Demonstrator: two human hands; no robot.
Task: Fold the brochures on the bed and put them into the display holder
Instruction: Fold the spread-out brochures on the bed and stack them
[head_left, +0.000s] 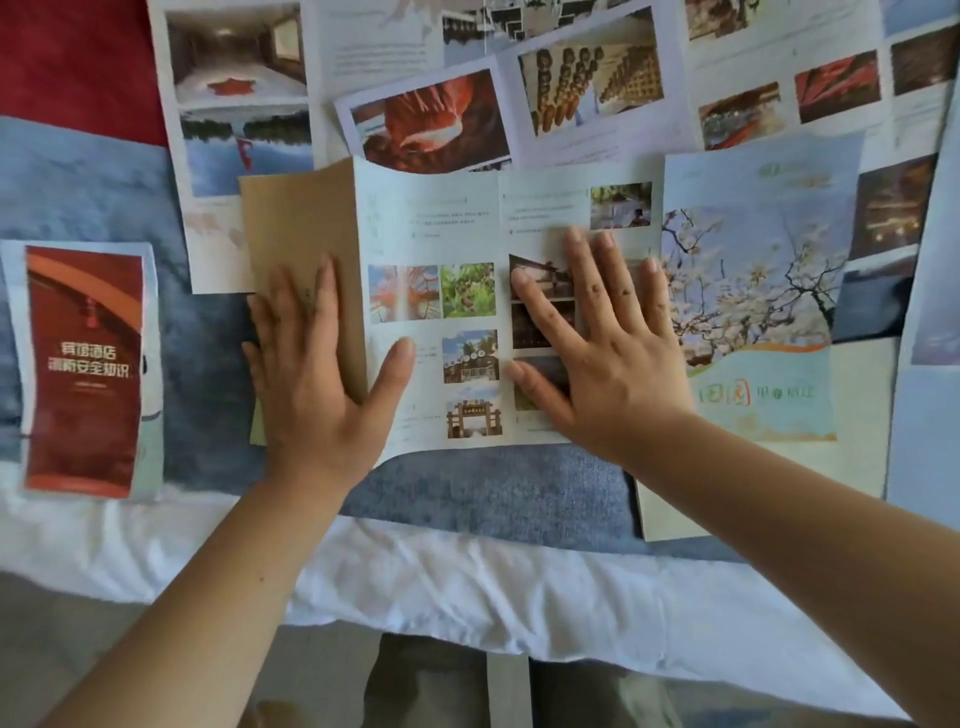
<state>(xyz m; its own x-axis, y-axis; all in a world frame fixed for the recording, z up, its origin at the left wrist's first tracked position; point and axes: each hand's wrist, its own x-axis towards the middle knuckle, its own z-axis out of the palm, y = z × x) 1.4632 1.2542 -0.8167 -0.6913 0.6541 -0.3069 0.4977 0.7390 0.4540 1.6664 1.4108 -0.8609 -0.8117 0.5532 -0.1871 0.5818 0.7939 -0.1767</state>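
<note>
Pressing the open brochure (431, 312) onto the bed (467, 587), both hands are lying with fingers straight: left hand (311, 374) on its tan flap, right hand (608, 343) on an inner panel. One folded red brochure (85, 369) is lying apart, leftward.

Bare blue blanket (208, 374) runs between the folded red brochure (85, 374) and the open brochure (431, 234), and on below the latter. The white sheet (467, 582) along the near edge is uncovered. Loose brochures (587, 88) overlap across the far side and the right.
</note>
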